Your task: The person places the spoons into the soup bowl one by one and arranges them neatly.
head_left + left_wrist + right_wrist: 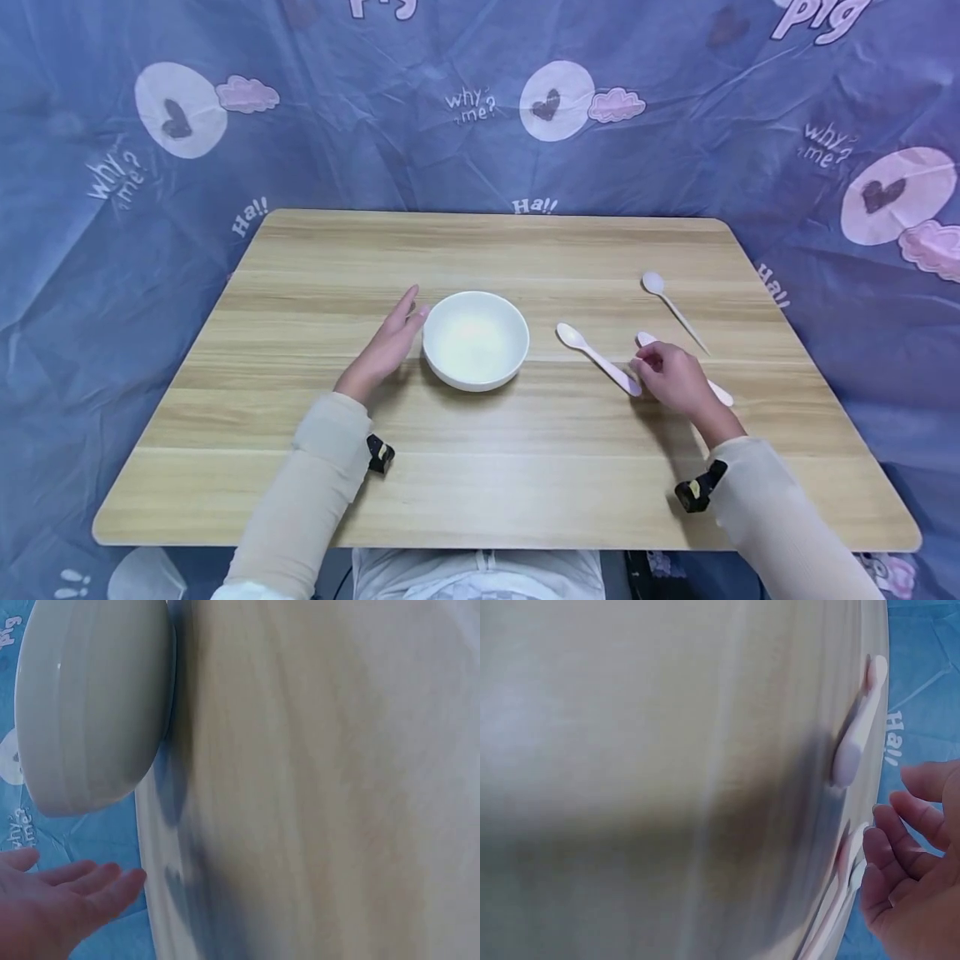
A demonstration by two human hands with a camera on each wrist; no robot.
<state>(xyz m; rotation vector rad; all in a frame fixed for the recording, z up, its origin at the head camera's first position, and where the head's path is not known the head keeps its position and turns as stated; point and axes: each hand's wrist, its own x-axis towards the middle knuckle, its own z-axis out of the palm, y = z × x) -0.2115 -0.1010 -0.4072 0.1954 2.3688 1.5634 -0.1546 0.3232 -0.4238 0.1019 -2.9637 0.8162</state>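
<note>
A white bowl (pixel 476 342) stands upright on the table. My left hand (pixel 388 343) is beside its left side, fingers straight; in the left wrist view, a gap separates the hand (pixel 71 900) from the bowl (pixel 94 705). Over on the right, my right hand (pixel 670 379) hovers with loosely bent fingers and holds nothing. Beneath it lies a pale spoon (pixel 722 394), its middle hidden by the hand. A second pale spoon (pixel 598 358) lies just left of that hand, and a third spoon (pixel 678 317) lies farther back. The right wrist view shows the thumb apart from the fingers (pixel 889 851).
The wooden table (pixel 480 467) has rounded corners, and its front edge is close to the person's lap. A blue printed cloth (pixel 420 150) hangs behind and around it. Small black wrist cameras sit on both sleeves (pixel 330 442).
</note>
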